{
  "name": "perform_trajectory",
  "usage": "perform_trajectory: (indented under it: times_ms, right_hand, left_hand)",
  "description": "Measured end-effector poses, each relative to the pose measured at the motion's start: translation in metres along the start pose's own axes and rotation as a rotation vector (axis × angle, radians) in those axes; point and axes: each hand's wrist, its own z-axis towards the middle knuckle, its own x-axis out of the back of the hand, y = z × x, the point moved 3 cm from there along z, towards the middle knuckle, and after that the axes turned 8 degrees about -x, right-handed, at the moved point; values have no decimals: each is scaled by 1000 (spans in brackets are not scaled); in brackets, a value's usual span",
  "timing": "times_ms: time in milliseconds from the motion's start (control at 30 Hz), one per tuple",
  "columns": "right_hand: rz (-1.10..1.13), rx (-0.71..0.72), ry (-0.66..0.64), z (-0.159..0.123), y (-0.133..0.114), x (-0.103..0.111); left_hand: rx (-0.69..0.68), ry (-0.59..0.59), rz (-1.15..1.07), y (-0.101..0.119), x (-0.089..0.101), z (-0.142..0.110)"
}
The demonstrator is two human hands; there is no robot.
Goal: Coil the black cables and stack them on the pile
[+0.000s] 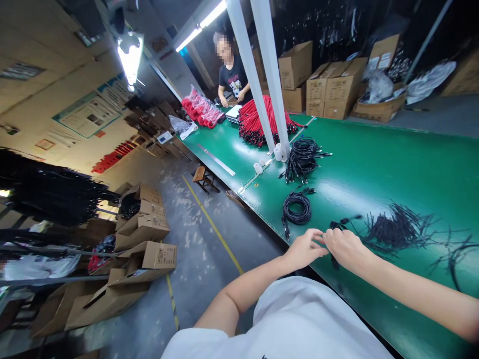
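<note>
My right hand [343, 245] is closed around a black cable [337, 224], whose bundle shows above and below the fist near the table's front edge. Close beside it, my left hand [305, 249] has its fingertips bent together against the right fingers. What lies between those fingertips is too small to make out. A coiled black cable [299, 208] rests on the table just beyond my left hand. To the right of my right hand spreads a loose pile of thin black ties or short wires [396, 227].
A heap of black cables [304, 154] lies beside white posts [271, 75] on the green table [422, 169]. Farther off are red cables [258, 119], a metal ruler [217, 159] and a person [234, 75]. Cardboard boxes [333, 87] stand behind; a stool [204, 177] is left.
</note>
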Motion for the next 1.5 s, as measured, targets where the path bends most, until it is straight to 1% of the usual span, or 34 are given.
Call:
perform_trajectory:
  times_ms: [33, 100, 133, 167, 200, 233, 300, 333, 367, 433, 467, 500, 567, 600, 633, 667, 700, 733, 767, 833, 900, 933, 1000, 1033, 1067, 1133, 1167, 1200, 1233, 1300, 1367, 1400, 1433, 1500]
  right_hand:
    - [-3, 2, 32, -4, -2, -2]
    - [-12, 19, 105, -10, -8, -6]
    - [-11, 45, 132, -11, -10, -7]
    - [-6, 75, 148, -11, -11, -9]
    - [-1, 92, 150, -9, -9, -11]
    - [3, 94, 143, -6, -6, -13]
    - [-1, 59, 102, 1, 6, -19]
    - [-12, 27, 74, 4, 13, -22]
    - [-22, 5, 47, 4, 19, -24]
    - [-34, 8, 33, 0, 24, -26]
    - [-37, 27, 52, -5, 23, -25]
    - [-41, 44, 86, -11, 21, -24]
    - [-44, 79, 165, -23, 12, -18]
    - [-41, 98, 193, -28, 8, -16]
    - [-32, 114, 204, -31, 5, -15]
    - [-17, 128, 194, -32, 3, -14]
    - [5, 137, 161, -31, 3, -13]
    - [30, 130, 103, -29, 5, -13]
    - [57, 100, 27, -27, 9, -13]
    - [110, -8, -144, -22, 20, -13]
    - [159, -159, -274, -20, 31, -12]
    - [193, -245, -311, -21, 35, -12]
    - [317, -449, -336, -27, 40, -14]
    - [430, -563, -335, -31, 39, -17]
    - [603, -687, -324, -36, 37, -21]
    - [1029, -916, -290, -49, 26, -30]
    - [1221, -997, -275, -55, 19, -33]
    - [1365, -1056, -261, -61, 13, -36]
    - [1465, -1089, -262, -68, 8, -37]
    - [1577, -1063, -327, -81, 6, -36]
    - [1659, -1027, -375, -98, 14, -32]
    - [1665, -1054, -352, -107, 21, -30]
    - [1645, -1119, -289, -116, 30, -28]
    - [1604, -1293, -102, -130, 42, -24]
  left_hand:
    - [-95, -7, 68, 2, 6, -1]
    - [-295, -45, 296, 5, 16, 2]
    - [-349, -83, 402, 5, 17, 7]
    - [-356, -120, 490, 3, 15, 13]
    - [-320, -141, 559, 1, 10, 19]
    - [-248, -125, 611, -2, 4, 24]
    - [-75, -11, 643, -6, -13, 27]
    - [-28, 30, 610, -6, -22, 24]
    - [-25, 25, 547, -5, -30, 18]
    - [-128, -106, 410, 0, -42, 4]
    - [-194, -155, 383, 4, -42, -3]
    - [-248, -155, 397, 6, -38, -8]
    - [-303, -58, 510, 10, -23, -10]
    - [-308, -34, 568, 10, -17, -6]
    - [-293, -62, 605, 9, -16, 0]
    - [-250, -129, 620, 7, -18, 6]
    - [-179, -195, 620, 5, -23, 13]
    - [-88, -223, 605, 2, -29, 19]
    - [0, -201, 571, 1, -37, 25]
    - [123, -49, 417, 1, -52, 32]
    - [197, 111, 108, 2, -67, 36]
    - [240, 178, -84, 2, -73, 36]
    - [320, 266, -459, 0, -83, 34]
    - [331, 297, -604, -1, -87, 33]
    - [324, 326, -708, -1, -88, 31]
    - [291, 365, -822, 0, -89, 26]
    - [281, 373, -849, 0, -88, 24]
    - [283, 364, -866, 1, -87, 22]
    - [290, 331, -876, 2, -85, 20]
    - [289, 242, -884, 6, -79, 15]
    - [264, 185, -936, 10, -66, 11]
    - [252, 173, -988, 12, -57, 8]
    - [245, 168, -1052, 15, -46, 6]
    - [251, 142, -1176, 18, -25, 3]
